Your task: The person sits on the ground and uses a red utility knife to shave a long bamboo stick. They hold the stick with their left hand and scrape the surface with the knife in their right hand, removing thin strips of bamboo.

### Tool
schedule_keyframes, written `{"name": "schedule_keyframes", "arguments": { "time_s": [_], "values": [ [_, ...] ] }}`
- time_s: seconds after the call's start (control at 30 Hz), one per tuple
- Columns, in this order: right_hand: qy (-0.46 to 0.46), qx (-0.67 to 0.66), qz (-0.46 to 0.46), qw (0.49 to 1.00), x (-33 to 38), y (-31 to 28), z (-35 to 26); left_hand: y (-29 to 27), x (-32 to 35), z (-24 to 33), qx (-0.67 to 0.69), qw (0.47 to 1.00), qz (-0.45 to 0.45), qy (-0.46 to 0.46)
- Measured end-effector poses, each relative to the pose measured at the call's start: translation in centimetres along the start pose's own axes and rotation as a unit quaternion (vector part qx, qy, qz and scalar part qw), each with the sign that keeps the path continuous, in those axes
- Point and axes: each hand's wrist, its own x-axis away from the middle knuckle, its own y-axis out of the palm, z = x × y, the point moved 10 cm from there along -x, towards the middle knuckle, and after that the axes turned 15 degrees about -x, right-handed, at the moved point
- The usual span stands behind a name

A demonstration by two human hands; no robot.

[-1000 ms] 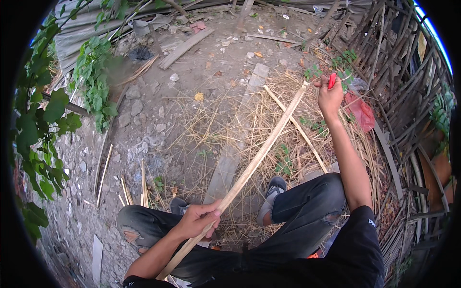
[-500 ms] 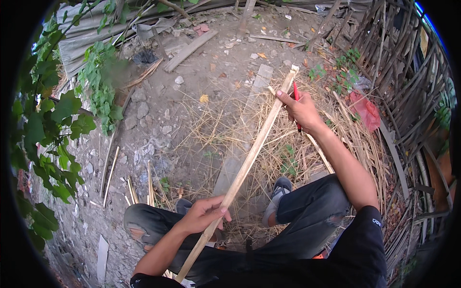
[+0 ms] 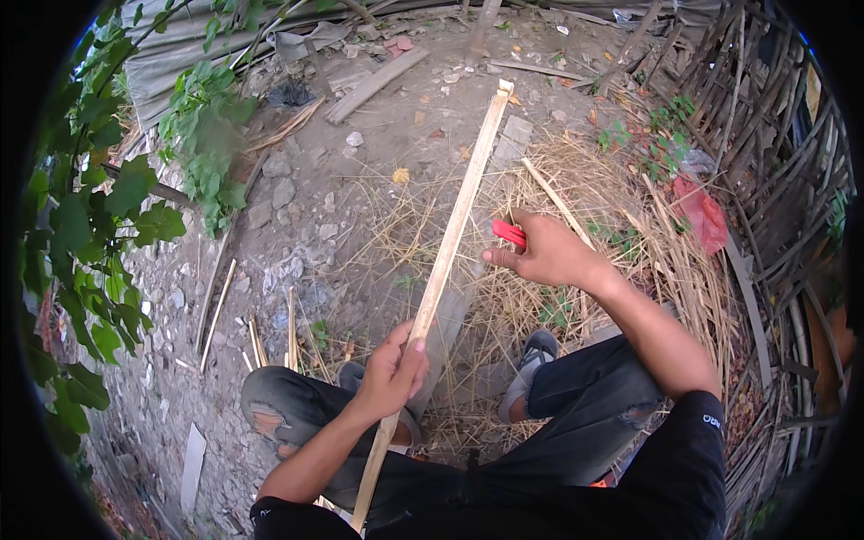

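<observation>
A long, pale bamboo strip [image 3: 454, 220] slants up from my lap to a point over the dirt, its far end split and ragged. My left hand [image 3: 393, 371] is closed around its lower part, above my left knee. To the right of the strip and apart from it, my right hand [image 3: 553, 252] grips a slim red tool that looks like a utility knife [image 3: 509, 235]. Only its red end shows; its blade is hidden. Beneath my right hand lie thin straw-coloured shavings [image 3: 504, 297], with a short pale stick [image 3: 553, 200] beyond them.
Bundled strips [image 3: 697, 297] and a red plastic bag [image 3: 700, 214] lie on the right, before a stick fence [image 3: 765, 126]. A flat board [image 3: 441, 315] rests between my feet. Leafy vines [image 3: 81, 225] hang at left. A grey plank [image 3: 376, 85] and stones [image 3: 283, 193] lie farther off.
My right hand has left the strip's far end and come nearer, with the red utility knife. The strip's far end has swung left and away. My left hand now grips slightly higher, fingers more closed.
</observation>
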Motion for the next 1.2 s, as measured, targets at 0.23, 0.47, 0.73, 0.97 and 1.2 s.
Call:
{"name": "schedule_keyframes", "arguments": {
  "time_s": [0.23,0.47,0.73,0.97,1.2],
  "values": [
    [0.172,0.213,-0.102,0.956,2.4,1.6,3.3,-0.9,0.1,-0.2,0.008,1.0,0.021,-0.012],
    [-0.026,0.021,-0.143,0.989,1.7,1.5,1.0,-1.0,0.1,-0.1,-0.008,0.999,0.029,-0.014],
    [-0.117,-0.073,-0.138,0.981,4.1,7.3,-6.8,-0.4,-0.4,-0.2,0.019,0.999,0.015,-0.028],
    [-0.13,-0.022,-0.138,0.982,4.6,10.4,-7.7,-0.2,-0.1,-1.0,0.054,0.998,-0.002,-0.044],
    [-0.168,0.022,-0.015,0.985,2.4,8.3,-7.4,-1.1,-1.5,0.4,0.041,0.999,-0.018,0.012]
  ]
}}
